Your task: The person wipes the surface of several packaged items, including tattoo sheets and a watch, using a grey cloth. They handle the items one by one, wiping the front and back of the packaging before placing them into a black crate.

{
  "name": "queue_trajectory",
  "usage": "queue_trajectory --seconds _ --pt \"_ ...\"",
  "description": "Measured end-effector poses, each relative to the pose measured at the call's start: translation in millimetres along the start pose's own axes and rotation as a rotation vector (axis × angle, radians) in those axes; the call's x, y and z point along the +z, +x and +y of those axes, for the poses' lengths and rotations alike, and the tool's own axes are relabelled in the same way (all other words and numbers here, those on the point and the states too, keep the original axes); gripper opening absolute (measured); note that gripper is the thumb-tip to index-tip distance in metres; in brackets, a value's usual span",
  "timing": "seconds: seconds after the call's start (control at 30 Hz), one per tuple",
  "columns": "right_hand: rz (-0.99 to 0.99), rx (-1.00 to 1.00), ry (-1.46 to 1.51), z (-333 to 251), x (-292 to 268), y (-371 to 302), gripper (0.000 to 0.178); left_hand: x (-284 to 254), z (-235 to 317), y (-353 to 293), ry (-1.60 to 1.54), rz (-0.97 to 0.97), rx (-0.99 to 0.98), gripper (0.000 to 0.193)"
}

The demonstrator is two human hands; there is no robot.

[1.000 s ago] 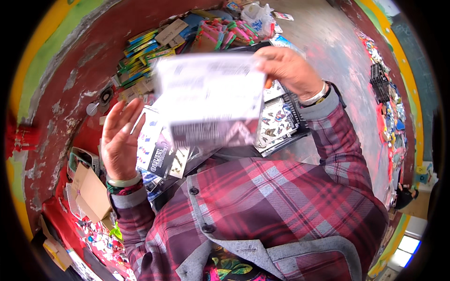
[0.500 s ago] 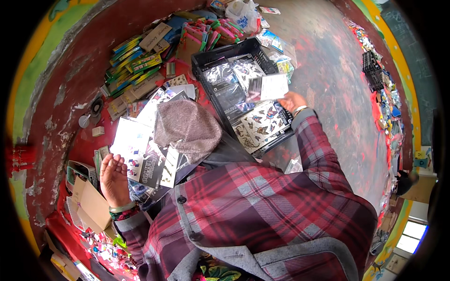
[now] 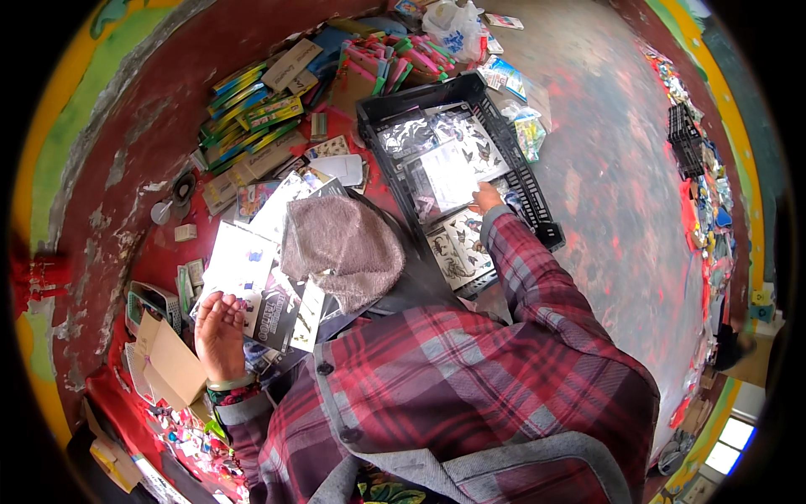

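My right hand (image 3: 487,198) reaches into a black plastic crate (image 3: 544,202), its fingers closed on the edge of a pale temporary tattoo sheet (image 3: 445,174). That sheet lies flat over other packets in the crate. Below it shows a butterfly-patterned tattoo sheet (image 3: 467,244). My left hand (image 3: 220,340) is beside a fanned pile of tattoo sheets (image 3: 239,256) on my lap. Its fingers are loosely bent, palm turned up, at the pile's edge, and nothing shows held in them. A brown-grey cloth (image 3: 340,248) covers part of the pile.
Boxes of yellow and green packs (image 3: 252,113) and pink and green pens (image 3: 390,63) are heaped beyond the crate's left side. An open cardboard box (image 3: 164,361) stands at lower left. Another black crate (image 3: 684,139) sits among piled goods at far right. A plastic bag (image 3: 453,29) lies at the top.
My right hand has moved left and down into the crate, laying the pale sheet it held in the air onto the packets. My left hand stays by the pile, its fingers more bent.
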State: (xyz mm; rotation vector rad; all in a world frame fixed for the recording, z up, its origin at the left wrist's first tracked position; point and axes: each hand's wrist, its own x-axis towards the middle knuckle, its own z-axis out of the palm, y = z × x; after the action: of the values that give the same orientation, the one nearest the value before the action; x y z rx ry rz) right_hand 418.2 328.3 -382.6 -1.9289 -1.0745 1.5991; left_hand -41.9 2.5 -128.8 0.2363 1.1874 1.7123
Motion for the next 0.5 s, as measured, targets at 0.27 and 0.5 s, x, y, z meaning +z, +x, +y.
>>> queue_trajectory --seconds 0.27,0.5 --pt "-0.314 -0.236 -1.251 52.0 3.2 60.1 0.016 0.1 -5.0 1.2 0.048 0.101 -0.016 0.020" --pt "-0.278 -0.231 -1.589 23.9 17.9 34.9 0.033 4.8 -5.3 1.6 0.071 0.133 -0.020 0.020"
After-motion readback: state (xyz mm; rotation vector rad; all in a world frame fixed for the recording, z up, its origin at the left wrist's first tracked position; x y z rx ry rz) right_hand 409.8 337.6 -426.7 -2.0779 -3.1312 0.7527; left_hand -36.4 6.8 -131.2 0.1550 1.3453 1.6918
